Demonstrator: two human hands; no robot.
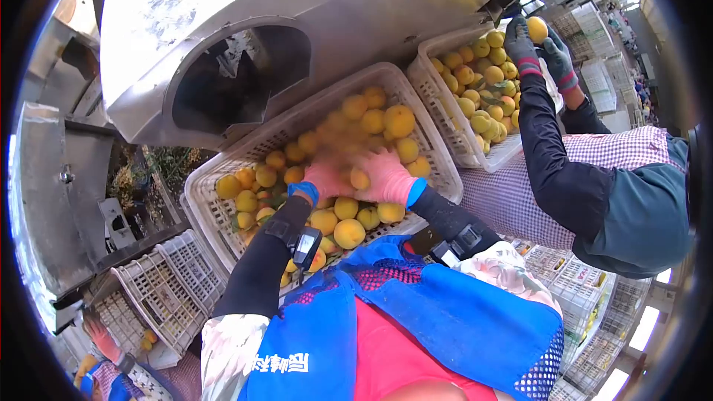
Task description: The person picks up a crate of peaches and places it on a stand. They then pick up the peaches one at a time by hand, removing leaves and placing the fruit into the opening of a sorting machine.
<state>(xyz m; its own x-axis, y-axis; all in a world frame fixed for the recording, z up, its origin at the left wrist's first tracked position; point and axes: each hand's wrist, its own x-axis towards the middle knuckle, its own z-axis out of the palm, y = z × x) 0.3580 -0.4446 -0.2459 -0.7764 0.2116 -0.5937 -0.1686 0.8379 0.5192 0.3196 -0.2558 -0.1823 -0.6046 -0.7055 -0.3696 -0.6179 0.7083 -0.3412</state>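
Note:
Both my hands wear pink gloves with blue cuffs and reach into a large white plastic crate (438, 150) of yellow peaches (349, 233). My left hand (327, 178) rests among the fruit near the middle, its fingers lost in a blurry patch. Just beside it, my right hand (388, 177) curls at a peach (359, 178) that sits between the two hands, by its thumb side. More peaches lie around both hands, a few with green leaves among them.
A metal machine housing (356, 11) with a dark opening overhangs the crate. On the right, a co-worker's gloved hands (542, 48) hold a peach (537, 30) over another crate (505, 156). Stacked crates (167, 289) stand lower left, near another person's pink-gloved hand (102, 338).

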